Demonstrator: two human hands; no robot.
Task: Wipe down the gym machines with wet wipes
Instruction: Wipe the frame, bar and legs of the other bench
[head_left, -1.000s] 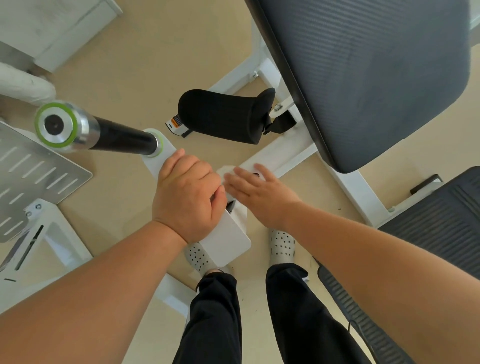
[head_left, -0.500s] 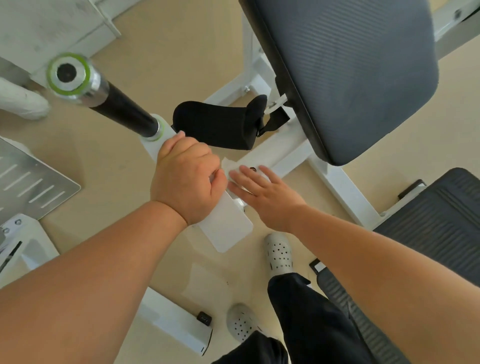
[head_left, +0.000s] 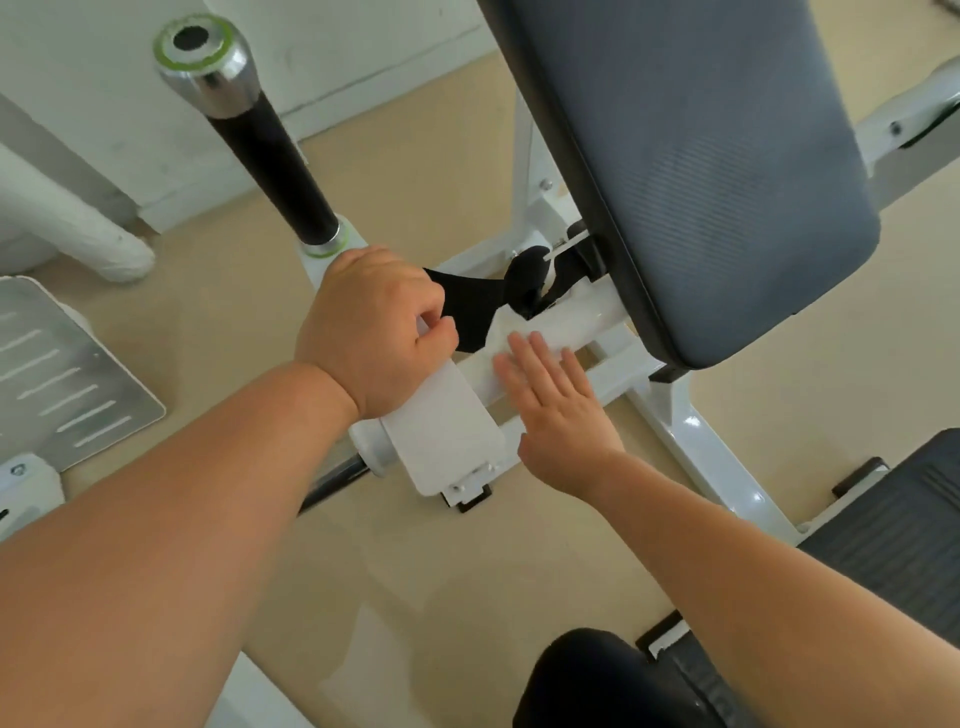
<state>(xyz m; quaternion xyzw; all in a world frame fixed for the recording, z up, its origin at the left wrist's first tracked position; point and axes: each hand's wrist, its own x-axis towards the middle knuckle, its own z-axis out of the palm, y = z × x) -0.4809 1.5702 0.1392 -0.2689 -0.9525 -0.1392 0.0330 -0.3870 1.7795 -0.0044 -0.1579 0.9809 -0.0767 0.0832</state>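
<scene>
A: Hands first. How do they stand?
B: L hand (head_left: 374, 332) is clenched round the machine's white lever arm (head_left: 447, 421), fingers curled over its top edge, just below the black handle (head_left: 275, 150). R hand (head_left: 561, 410) lies flat, fingers (head_left: 540, 353) straight & close together, pressing on the white frame bar (head_left: 592, 317).
A: And the wipe?
B: Wet wipe (head_left: 524, 322) sits crumpled on that bar, at the R fingertips. It's white on white, so its edges are hard to make out.
A: Rest of the room?
B: Beige floor (head_left: 415, 571) all round. Big dark grey back pad (head_left: 685, 171) top right, its lower end just above the bar. Black ribbed seat (head_left: 904, 525) at the right edge, slotted metal foot plate (head_left: 67, 374) at left, white pipe (head_left: 78, 234) by the wall (head_left: 363, 52). Handle has a chrome end w/ a green ring. Small black strap pad (head_left: 467, 312) sits btwn L hand & back pad.
</scene>
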